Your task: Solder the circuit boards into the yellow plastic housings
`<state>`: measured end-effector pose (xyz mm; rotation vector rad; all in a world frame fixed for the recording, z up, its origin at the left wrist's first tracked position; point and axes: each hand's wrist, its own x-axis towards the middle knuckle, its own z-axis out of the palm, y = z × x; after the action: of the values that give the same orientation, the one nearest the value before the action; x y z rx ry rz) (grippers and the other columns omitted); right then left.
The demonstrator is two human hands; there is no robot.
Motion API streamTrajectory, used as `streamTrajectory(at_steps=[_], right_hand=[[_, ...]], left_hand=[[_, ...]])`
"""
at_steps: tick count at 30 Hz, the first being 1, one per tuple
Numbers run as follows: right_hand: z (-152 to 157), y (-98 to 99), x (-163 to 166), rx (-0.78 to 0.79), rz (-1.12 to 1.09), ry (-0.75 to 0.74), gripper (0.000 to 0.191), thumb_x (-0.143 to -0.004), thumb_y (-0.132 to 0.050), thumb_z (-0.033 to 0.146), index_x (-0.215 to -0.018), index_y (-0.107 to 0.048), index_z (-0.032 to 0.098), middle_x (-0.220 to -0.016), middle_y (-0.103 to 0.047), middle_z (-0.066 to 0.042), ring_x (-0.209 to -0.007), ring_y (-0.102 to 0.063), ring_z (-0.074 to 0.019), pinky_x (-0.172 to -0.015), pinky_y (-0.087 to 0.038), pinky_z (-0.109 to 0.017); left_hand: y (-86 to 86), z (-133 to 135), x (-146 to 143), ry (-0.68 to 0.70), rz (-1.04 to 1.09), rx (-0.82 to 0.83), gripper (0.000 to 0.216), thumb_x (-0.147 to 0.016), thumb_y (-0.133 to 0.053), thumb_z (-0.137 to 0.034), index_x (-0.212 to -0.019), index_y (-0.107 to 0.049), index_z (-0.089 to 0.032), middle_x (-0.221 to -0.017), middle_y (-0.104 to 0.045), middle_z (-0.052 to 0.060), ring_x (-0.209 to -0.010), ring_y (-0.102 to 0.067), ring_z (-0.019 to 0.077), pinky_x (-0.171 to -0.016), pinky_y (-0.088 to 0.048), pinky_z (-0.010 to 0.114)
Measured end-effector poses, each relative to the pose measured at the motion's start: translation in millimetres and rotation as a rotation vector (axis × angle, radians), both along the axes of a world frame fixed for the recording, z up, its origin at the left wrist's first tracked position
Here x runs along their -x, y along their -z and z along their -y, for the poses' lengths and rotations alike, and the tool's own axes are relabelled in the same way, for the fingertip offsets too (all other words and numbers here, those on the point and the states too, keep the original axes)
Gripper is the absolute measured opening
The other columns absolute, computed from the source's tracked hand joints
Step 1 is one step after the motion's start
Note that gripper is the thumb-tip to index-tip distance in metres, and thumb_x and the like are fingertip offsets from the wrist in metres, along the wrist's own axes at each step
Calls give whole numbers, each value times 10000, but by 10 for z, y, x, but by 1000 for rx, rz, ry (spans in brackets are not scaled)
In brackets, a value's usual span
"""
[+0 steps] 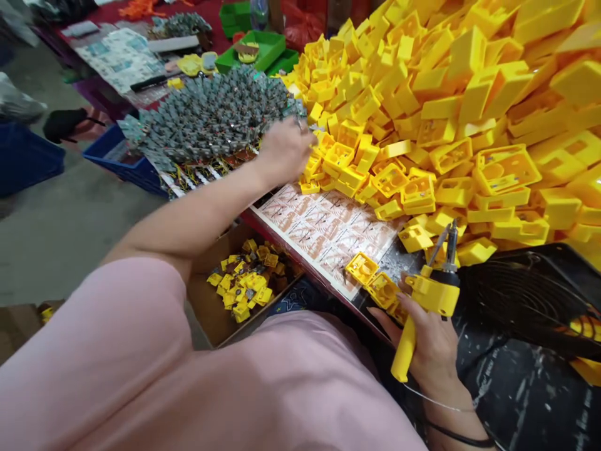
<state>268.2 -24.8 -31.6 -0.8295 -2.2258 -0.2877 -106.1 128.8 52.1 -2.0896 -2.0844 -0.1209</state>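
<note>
My right hand [436,344] grips a yellow soldering gun [432,294], its metal tip pointing up and away from me. Beside that hand's fingertips, at the table edge, a few open yellow plastic cases [381,288] sit in a row; whether the fingers touch them is unclear. My left hand [285,150] reaches far forward, where a heap of small grey-green circuit boards [216,113] meets a big pile of yellow cases [422,119]. Its fingers are blurred and partly hidden, so what they hold does not show.
A cardboard box [201,313] with yellow parts stands below the table edge. Printed sheet [319,228] covers part of the tabletop. A black fan [521,294] lies at right. Green trays [263,50] stand at the back, and a blue crate [122,156] at left.
</note>
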Motion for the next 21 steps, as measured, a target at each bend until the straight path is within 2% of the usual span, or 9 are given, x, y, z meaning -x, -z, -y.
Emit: streamTrajectory(at_steps=[2,4,8,11,14,16,18,19,21], right_hand=[[-7,14,7,-4,-4,-3,661,-954,-786,273,-1545,-502,186,-879,-785,-46,-779,-779,-285,-717,-599,-392],[-17,23,23,4,-8,11,621,-966,-767,278,-1529,-516,202,-835,-774,-30,-746,-773,-285,-685,-595,-390],[-20,23,46,4,3,51,533,-978,-747,272,-1473,-553,233,-919,-796,-42,-692,-744,-251,-659,-583,-371],[-14,24,44,2,5,50,532,-976,-749,287,-1468,-559,221,-959,-799,-62,-728,-751,-254,-688,-592,-373],[-18,38,35,20,-9,36,594,-963,-753,267,-1508,-525,203,-897,-786,-52,-790,-777,-276,-747,-610,-384],[-25,48,28,27,-14,41,609,-956,-757,264,-1512,-514,213,-889,-785,-42,-763,-774,-267,-765,-611,-383],[-27,53,15,36,-15,53,583,-949,-765,272,-1482,-533,226,-874,-778,-30,-728,-765,-254,-776,-608,-374],[-25,55,5,46,-13,60,563,-945,-771,277,-1459,-545,229,-872,-775,-29,-724,-764,-251,-780,-607,-370],[-7,52,-22,62,-9,71,537,-938,-787,299,-1419,-556,239,-898,-775,-34,-727,-762,-250,-774,-607,-366]], left_hand=[[-74,-417,326,-127,-18,-6,317,-1011,-590,-337,-1298,-680,-236,-1459,-610,-1,-1272,-342,248,-1097,-350,516],[-59,-711,496,-118,-29,14,351,-1006,-616,-361,-1329,-644,-228,-1516,-548,-34,-1316,-256,236,-1157,-269,530],[3,-894,507,-20,-32,8,260,-1046,-558,-392,-1244,-663,-259,-1428,-593,-81,-1276,-256,180,-1225,-199,519],[-155,-805,451,0,-2,-20,316,-1100,-448,-428,-1080,-711,-253,-1207,-690,-62,-1167,-331,156,-1237,-247,514],[-484,-587,397,-76,143,-155,371,-1096,-420,-372,-1226,-690,-153,-1232,-739,-18,-1086,-472,141,-1134,-418,477],[-706,-381,336,-69,237,-201,378,-1050,-443,-276,-1293,-651,-75,-1304,-753,48,-1048,-590,122,-1010,-518,379],[-868,-164,254,1,303,-157,396,-1003,-467,-252,-1282,-670,-57,-1219,-793,63,-961,-661,102,-919,-555,313],[-919,-64,207,65,309,-105,425,-982,-464,-271,-1258,-702,-53,-1127,-803,53,-950,-696,120,-930,-563,337],[-954,98,97,215,174,0,501,-961,-420,-310,-1220,-748,-34,-980,-750,40,-1053,-751,238,-992,-560,489]])
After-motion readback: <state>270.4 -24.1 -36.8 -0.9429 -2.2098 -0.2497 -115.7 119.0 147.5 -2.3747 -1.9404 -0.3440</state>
